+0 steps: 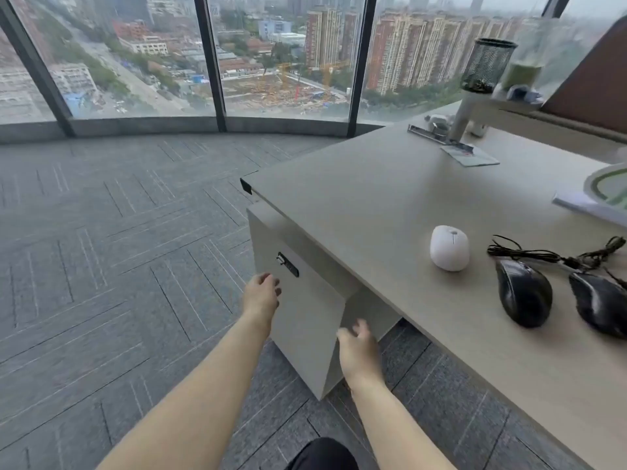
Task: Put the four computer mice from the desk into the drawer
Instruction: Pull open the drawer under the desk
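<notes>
A white mouse (449,247) lies on the beige desk (373,198) near its front edge. Two black wired mice (524,292) (599,305) lie to its right, their cables tangled behind them. Under the desk's left corner stands a beige drawer cabinet (305,327) with a black lock (288,264) on its front. My left hand (262,295) is at the front's left edge, just below the lock, fingers curled. My right hand (358,351) is at the front's right edge, fingers loosely spread. Neither hand holds a mouse. A fourth mouse is not in view.
A mesh pen cup (487,64) and a glass jar (522,59) stand on a raised shelf at the back right. A metal strip (437,135) and a card (470,156) lie on the far desk. A white-green object (609,186) sits at the right edge. Grey carpet and windows lie to the left.
</notes>
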A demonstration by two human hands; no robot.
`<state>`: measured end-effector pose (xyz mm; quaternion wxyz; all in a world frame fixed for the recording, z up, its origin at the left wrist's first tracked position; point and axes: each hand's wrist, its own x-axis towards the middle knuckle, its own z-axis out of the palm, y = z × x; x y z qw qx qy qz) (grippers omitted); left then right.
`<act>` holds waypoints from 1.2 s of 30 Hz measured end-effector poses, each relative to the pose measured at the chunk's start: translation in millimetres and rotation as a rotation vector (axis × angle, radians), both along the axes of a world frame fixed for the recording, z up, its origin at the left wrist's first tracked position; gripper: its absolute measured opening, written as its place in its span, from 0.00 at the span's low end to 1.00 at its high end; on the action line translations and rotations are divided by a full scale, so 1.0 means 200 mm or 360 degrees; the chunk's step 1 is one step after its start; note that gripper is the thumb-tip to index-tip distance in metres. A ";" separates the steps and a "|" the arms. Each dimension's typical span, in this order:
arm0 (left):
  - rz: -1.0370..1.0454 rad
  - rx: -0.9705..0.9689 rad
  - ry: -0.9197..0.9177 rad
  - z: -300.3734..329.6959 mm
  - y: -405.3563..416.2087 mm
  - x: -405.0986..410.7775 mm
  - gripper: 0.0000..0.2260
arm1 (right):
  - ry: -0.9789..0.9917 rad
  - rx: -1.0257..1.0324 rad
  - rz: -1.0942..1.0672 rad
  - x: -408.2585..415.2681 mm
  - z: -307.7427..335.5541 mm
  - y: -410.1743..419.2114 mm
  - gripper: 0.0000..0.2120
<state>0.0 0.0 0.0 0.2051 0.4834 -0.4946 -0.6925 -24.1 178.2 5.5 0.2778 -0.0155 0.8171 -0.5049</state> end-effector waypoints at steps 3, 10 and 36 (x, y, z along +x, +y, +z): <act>0.0058 0.0216 -0.0003 -0.06 -0.07 -0.14 0.16 | 0.0019 -0.0096 -0.0058 -0.06 -0.04 -0.06 0.25; 0.0174 0.0295 -0.0022 -0.16 -0.22 -0.38 0.16 | 0.0133 -0.0121 -0.0231 -0.08 -0.10 -0.12 0.14; 0.0558 0.0121 -0.0064 -0.25 -0.40 0.92 0.09 | -0.0131 -0.0195 0.0937 0.75 -0.17 -0.10 0.18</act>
